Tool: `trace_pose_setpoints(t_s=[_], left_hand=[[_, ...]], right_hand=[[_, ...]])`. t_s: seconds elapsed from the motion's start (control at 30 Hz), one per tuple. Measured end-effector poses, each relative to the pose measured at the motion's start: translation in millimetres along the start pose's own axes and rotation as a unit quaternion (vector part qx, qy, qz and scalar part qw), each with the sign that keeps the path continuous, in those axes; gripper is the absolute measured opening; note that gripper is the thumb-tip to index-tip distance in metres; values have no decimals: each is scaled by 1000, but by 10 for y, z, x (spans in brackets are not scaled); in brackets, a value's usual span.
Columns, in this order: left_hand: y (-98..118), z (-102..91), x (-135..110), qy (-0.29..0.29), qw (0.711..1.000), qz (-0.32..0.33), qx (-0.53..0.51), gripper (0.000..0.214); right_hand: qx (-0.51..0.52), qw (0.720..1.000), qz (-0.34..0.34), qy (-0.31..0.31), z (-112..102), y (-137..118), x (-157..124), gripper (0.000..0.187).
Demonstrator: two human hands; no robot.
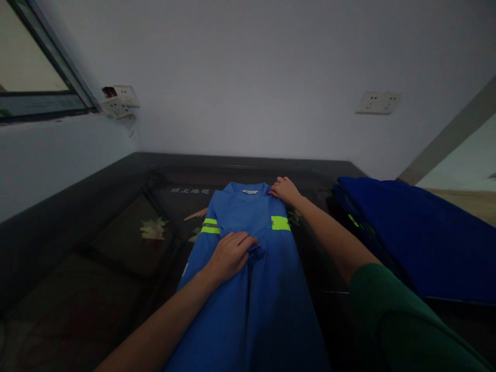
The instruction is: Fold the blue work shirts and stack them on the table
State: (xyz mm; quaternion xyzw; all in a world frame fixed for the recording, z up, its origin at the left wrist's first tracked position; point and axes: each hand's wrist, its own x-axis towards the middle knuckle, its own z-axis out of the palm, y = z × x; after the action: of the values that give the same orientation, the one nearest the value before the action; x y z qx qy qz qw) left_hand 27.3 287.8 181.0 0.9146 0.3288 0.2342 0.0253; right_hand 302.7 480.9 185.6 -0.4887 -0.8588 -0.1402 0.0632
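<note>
A blue work garment (244,214) with yellow-green reflective bands lies lengthwise before me, its collar at the far end and a white label inside the neck. My left hand (231,252) rests on its middle, fingers curled over a small bunch of cloth beside a dark lengthwise gap. At the far right, next to the collar, my right hand (285,189) grips the shoulder edge, with the fingers bent and the tips partly hidden. The near end of the garment runs out of view.
Under the garment is a dark glossy tabletop (116,227) with floral decoration and white lettering. A stack of folded dark-blue cloth (418,232) lies at the right. White wall sockets (378,103) are on the back wall, and more sockets (120,102) sit beside the window frame at left.
</note>
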Motion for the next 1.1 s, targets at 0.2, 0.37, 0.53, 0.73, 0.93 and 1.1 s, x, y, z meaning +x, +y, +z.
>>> trace_pose_setpoints(t_s=[0.2,0.37,0.53,0.73,0.93,1.1], left_hand=[[28,-41,9,47,997,-46,-32,47],[35,-43,27,20,999,-37,-34,51],[-63,-37,45,-2,998,-48,-36,43],[-124,-200,22,-39,999,-2,-29,53],[-55,-212,-199,-67,997,28,12,55],[-16,-183,-322,-56,997,37,29,37]], right_hand=[[167,978,38,121,-373,-411,-191,19],[432,895,-109,-38,-948,-961,-714,18],[306,918,-233,-92,-1132,-1395,-1153,26],[156,956,-237,-79,-1151,-1472,-1060,21],[269,920,-233,-162,-1295,-1290,-840,11],[291,907,-213,-215,-1278,-1327,-732,10]])
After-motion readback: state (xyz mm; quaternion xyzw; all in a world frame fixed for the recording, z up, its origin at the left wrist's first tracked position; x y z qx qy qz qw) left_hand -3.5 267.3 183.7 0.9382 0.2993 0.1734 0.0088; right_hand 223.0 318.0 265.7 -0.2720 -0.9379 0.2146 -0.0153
